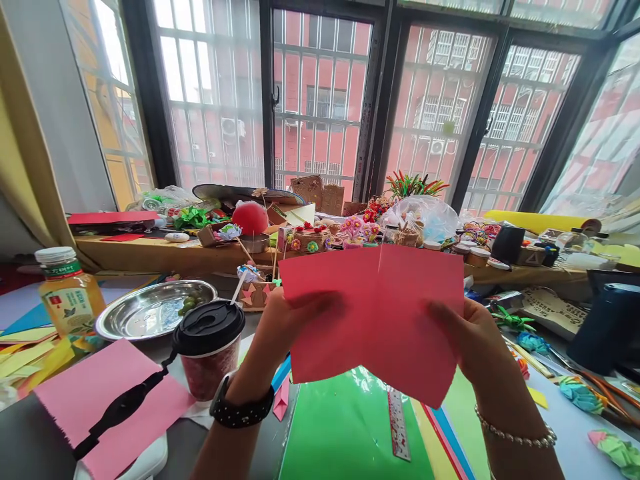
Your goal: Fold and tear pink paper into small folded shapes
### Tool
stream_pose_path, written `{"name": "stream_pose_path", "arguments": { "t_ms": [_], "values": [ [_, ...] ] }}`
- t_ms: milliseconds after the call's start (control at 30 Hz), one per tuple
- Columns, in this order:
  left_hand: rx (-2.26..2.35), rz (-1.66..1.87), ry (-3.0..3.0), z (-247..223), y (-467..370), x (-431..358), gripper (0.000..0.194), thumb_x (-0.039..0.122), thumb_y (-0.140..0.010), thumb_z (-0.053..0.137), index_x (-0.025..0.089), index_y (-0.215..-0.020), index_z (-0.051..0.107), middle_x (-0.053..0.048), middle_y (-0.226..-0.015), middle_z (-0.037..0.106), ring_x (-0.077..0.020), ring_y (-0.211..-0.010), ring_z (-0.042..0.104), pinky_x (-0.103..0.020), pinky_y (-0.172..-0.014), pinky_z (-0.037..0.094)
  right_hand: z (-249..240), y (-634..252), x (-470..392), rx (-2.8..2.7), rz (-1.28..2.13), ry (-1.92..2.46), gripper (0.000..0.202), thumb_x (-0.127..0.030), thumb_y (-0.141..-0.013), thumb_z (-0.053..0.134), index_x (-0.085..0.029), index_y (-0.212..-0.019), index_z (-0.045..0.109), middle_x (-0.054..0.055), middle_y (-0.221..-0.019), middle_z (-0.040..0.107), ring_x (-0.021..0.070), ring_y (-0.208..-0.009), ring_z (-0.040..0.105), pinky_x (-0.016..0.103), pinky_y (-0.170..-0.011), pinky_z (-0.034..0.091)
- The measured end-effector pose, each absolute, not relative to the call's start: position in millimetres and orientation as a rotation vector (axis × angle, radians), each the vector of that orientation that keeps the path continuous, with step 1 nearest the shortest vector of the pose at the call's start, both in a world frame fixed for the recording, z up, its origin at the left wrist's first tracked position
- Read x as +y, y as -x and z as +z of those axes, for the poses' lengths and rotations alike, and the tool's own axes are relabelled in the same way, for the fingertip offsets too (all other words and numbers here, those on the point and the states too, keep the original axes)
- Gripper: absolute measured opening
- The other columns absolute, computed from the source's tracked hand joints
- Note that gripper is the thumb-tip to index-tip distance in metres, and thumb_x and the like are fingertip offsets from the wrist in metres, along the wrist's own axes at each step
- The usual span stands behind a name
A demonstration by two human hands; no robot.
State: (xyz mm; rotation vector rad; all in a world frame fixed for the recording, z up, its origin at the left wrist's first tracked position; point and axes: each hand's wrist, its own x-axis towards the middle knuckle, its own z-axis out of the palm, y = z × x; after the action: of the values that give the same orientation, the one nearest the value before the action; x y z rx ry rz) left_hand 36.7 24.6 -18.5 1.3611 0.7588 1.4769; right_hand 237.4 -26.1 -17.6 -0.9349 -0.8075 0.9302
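Showing its broad face and upright middle crease, the plain red paper (380, 320) is above the green sheet (340, 427), long axis running left to right; left hand (287, 317) and right hand (473, 333) pinch its sides.

A paper sheet (370, 320) spans the left grip (293, 317) and the right grip (473, 337), above a flat sheet (340, 433) on the desk (30, 430); a ruler (399, 427) lies on that. Left of the left grip stands a cup (210, 367), with a dish (143, 317) holding grapes (187, 305) behind it and a bottle (70, 297) farther left. Right of the right grip stands a tumbler (607, 330). Beyond both grips, a ledge (120, 251) runs beneath windows (320, 100).
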Motion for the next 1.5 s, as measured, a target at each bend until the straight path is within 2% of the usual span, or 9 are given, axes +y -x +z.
{"name": "stream_pose_path", "arguments": {
  "t_ms": [200,367,467,600,867,1133,1400,1500],
  "values": [
    [0.881,1.486,-1.403,-15,-38,19,0.016,0.024,-0.055,0.071,0.014,-0.068,0.069,-0.003,-0.066,0.069,-0.0217,-0.062,0.063,-0.030,-0.054,0.051,-16,-239,-29,-0.792,0.925,1.070,0.018,-0.029,-0.047,0.078,-0.016,-0.055,0.069,0.000,-0.045,0.066,0.0137,-0.037,0.058,0.018,-0.034,0.046],
    [0.933,1.600,-1.507,-12,-39,15,0.010,0.022,-0.056,0.068,0.017,-0.065,0.069,-0.001,-0.065,0.069,-0.0205,-0.063,0.062,-0.025,-0.050,0.048,-15,-239,-31,-0.762,0.976,1.075,0.016,-0.030,-0.049,0.077,-0.018,-0.054,0.068,-0.002,-0.044,0.065,0.0115,-0.036,0.057,0.016,-0.035,0.044],
    [0.941,1.634,-1.572,-11,-40,13,0.007,0.018,-0.059,0.066,0.018,-0.065,0.070,0.000,-0.067,0.069,-0.0193,-0.066,0.062,-0.024,-0.052,0.048,-16,-240,-30,-0.750,1.034,1.047,0.015,-0.029,-0.049,0.078,-0.018,-0.055,0.069,-0.003,-0.043,0.065,0.0100,-0.036,0.057,0.015,-0.035,0.044],
    [0.960,1.645,-1.556,-11,-39,11,0.006,0.017,-0.058,0.067,0.018,-0.064,0.069,0.001,-0.062,0.068,-0.0172,-0.062,0.061,-0.022,-0.051,0.047,-17,-241,-27,-0.746,1.103,1.016,0.015,-0.028,-0.048,0.078,-0.018,-0.054,0.068,-0.003,-0.041,0.064,0.0098,-0.034,0.055,0.014,-0.032,0.042],
    [0.834,1.385,-1.363,-10,-35,9,0.009,0.020,-0.058,0.069,0.016,-0.066,0.069,-0.001,-0.064,0.068,-0.0167,-0.055,0.061,-0.022,-0.047,0.048,-15,-239,-30,-0.791,0.993,1.020,0.022,-0.029,-0.041,0.080,-0.015,-0.053,0.068,0.001,-0.045,0.066,0.0142,-0.037,0.059,0.019,-0.036,0.049],
    [0.953,1.582,-1.520,-8,-40,6,0.007,0.020,-0.059,0.067,0.017,-0.065,0.068,0.001,-0.064,0.068,-0.0165,-0.060,0.060,-0.020,-0.047,0.045,-14,-237,-32,-0.757,1.031,1.032,0.016,-0.030,-0.049,0.077,-0.017,-0.052,0.068,-0.002,-0.043,0.064,0.0106,-0.035,0.056,0.014,-0.033,0.044],
    [0.980,1.674,-1.676,-8,-36,7,0.008,0.016,-0.057,0.064,0.022,-0.063,0.068,0.007,-0.061,0.068,-0.0130,-0.058,0.059,-0.020,-0.054,0.046,-14,-233,-33,-0.700,1.054,0.988,0.016,-0.027,-0.047,0.078,-0.017,-0.054,0.069,-0.001,-0.040,0.062,0.0098,-0.032,0.054,0.014,-0.031,0.042],
    [0.993,1.675,-1.661,-8,-37,6,0.008,0.017,-0.056,0.065,0.023,-0.061,0.067,0.008,-0.060,0.068,-0.0122,-0.057,0.058,-0.019,-0.051,0.045,-13,-232,-32,-0.687,1.074,0.985,0.016,-0.026,-0.046,0.079,-0.016,-0.053,0.068,-0.001,-0.041,0.063,0.0100,-0.033,0.054,0.014,-0.031,0.042]
  ]
}}
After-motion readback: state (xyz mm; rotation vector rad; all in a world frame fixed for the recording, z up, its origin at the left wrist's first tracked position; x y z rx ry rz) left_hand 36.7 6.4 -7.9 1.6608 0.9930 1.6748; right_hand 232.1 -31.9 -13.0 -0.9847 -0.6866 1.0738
